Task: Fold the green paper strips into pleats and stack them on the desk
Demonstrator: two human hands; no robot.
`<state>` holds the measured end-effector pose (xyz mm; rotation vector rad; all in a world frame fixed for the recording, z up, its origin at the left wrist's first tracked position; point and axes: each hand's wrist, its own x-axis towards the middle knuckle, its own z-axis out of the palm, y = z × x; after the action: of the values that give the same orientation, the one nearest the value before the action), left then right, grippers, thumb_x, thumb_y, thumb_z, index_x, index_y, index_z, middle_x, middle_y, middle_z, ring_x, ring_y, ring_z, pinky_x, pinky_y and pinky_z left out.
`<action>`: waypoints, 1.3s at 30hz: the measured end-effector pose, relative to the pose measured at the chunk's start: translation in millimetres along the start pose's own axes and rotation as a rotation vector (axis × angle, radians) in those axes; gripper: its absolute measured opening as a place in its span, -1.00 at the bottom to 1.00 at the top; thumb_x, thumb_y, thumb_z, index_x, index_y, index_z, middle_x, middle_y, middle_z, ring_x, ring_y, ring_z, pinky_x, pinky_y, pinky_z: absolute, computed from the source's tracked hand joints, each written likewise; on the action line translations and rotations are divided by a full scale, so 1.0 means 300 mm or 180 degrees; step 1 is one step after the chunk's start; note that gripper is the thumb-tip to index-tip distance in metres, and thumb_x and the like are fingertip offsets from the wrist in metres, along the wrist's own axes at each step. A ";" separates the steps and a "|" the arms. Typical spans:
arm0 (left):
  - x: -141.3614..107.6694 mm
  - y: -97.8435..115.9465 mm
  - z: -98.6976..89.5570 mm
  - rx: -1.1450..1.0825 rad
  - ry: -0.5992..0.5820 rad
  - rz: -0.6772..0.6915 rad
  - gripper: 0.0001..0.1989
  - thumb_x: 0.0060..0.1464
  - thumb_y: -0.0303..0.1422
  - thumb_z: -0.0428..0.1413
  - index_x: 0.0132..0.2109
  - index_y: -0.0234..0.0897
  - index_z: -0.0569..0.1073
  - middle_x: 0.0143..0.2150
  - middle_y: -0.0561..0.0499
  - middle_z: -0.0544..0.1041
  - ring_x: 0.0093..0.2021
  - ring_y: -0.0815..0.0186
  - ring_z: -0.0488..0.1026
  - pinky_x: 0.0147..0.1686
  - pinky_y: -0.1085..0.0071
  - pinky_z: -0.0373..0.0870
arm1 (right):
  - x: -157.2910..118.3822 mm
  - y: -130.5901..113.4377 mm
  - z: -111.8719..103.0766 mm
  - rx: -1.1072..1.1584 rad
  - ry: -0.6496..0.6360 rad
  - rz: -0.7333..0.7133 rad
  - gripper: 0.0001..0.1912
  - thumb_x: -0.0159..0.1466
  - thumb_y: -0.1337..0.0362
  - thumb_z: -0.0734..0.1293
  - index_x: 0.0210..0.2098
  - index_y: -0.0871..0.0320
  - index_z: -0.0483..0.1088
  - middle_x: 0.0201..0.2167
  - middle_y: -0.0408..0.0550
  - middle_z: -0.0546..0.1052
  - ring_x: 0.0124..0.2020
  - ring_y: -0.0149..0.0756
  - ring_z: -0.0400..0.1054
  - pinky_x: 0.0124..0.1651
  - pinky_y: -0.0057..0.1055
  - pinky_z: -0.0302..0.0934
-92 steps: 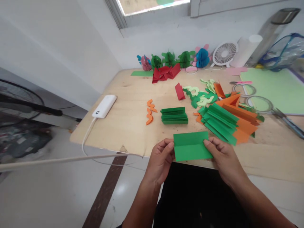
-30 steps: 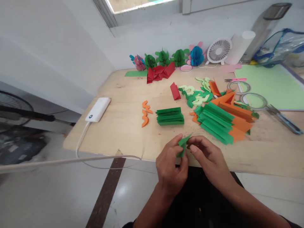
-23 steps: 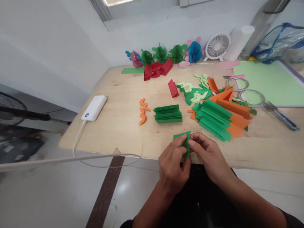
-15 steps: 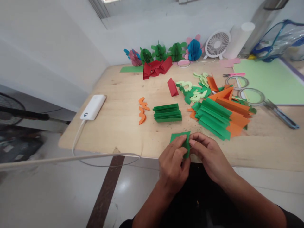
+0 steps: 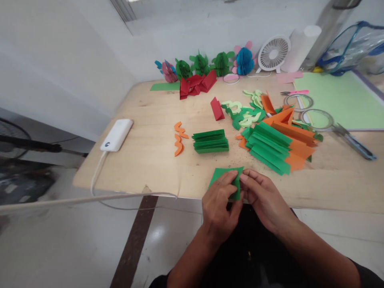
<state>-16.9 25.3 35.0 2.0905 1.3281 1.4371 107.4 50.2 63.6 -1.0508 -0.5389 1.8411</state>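
A piece of green paper (image 5: 218, 173) is held at the table's front edge between both hands. My left hand (image 5: 220, 204) is closed on it, the fingers lying over its face and the thumb below. At the paper's right edge, my right hand (image 5: 265, 196) pinches it between thumb and fingers. Just beyond them stands a pleated dark green paper stack (image 5: 211, 141). Brighter green pleated sheets (image 5: 268, 148) lie to its right, over orange folded paper (image 5: 301, 150). Two orange cut-outs (image 5: 179, 140) rest left of the dark stack.
A white power bank (image 5: 117, 135) with a cable lies on the left. Red folded papers (image 5: 198, 85), paper figures (image 5: 201, 65) and a fan (image 5: 273, 54) are along the back. Tape rolls (image 5: 317, 119) and a cutter (image 5: 355, 142) lie on the right.
More of the green paper now shows to the left of my left hand's fingers, and its top right corner has shifted slightly right. Both hands keep hold of it.
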 end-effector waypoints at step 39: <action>0.005 0.034 0.026 -0.0956 0.0196 -0.0988 -0.78 0.16 -0.47 0.08 -0.04 -0.18 0.35 0.08 -0.11 0.50 0.14 0.16 0.43 0.14 0.03 0.35 | -0.022 0.023 -0.002 -0.0418 -0.0040 -0.0385 -0.77 0.06 0.20 0.49 -0.30 0.07 0.45 -0.31 -0.18 0.49 -0.25 -0.41 0.36 -0.13 -0.45 0.27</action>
<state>-4.7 23.0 39.0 1.5864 1.2971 1.4677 105.9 41.1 61.1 -1.0700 -0.7234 1.7258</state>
